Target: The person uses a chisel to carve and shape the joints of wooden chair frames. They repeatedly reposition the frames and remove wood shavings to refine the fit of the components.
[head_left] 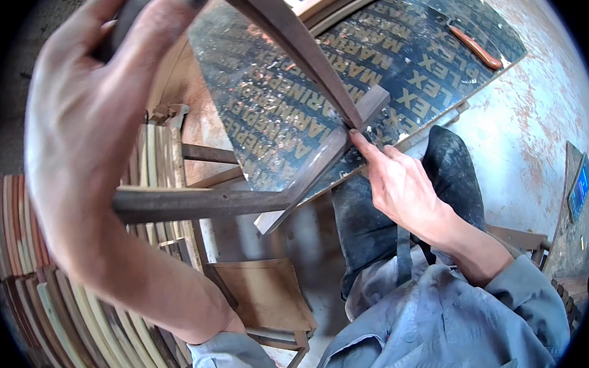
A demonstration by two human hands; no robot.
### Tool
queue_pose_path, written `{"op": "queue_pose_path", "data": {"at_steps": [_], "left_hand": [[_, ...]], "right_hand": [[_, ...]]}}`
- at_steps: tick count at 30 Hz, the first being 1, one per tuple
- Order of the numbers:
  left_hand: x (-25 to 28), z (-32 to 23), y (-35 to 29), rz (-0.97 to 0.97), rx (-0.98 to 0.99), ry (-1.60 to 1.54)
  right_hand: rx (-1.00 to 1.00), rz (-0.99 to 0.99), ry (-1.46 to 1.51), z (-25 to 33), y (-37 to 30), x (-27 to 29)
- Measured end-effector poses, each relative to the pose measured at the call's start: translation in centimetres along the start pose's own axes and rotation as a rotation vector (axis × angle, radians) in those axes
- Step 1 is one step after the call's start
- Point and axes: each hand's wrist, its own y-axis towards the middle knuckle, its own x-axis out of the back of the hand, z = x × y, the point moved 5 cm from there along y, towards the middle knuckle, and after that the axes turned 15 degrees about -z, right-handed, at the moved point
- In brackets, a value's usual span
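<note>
A dark wooden frame made of a straight crosspiece and two curved legs lies partly over the worktable's near edge. One leg rises from the joint and leaves the picture at the top. The other leg runs left behind my forearm. My left hand is raised at upper left, closed around a dark piece whose kind is cut off by the picture's edge. My right hand presses its outstretched index fingertip at the joint; its other fingers are curled and its thumb is hidden.
The printed dark board forms the worktop, strewn with shavings. On it lie a wooden-handled tool at far right and curved wood strips at the back. Stacked wooden slats fill the left. A lit phone is at right.
</note>
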Motion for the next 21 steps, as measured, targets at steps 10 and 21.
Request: {"op": "queue_pose_path", "data": {"at_steps": [10,21], "left_hand": [[-0.2,0.6,2.5,0.104,0.116,-0.155],[-1.4,-1.6,2.2,0.126,0.087,-0.284]], "right_hand": [[0.085,0.143,0.146,3.1,-4.4,0.7],[0.042,0.268,0.106,3.4,-4.7,-0.5]]}}
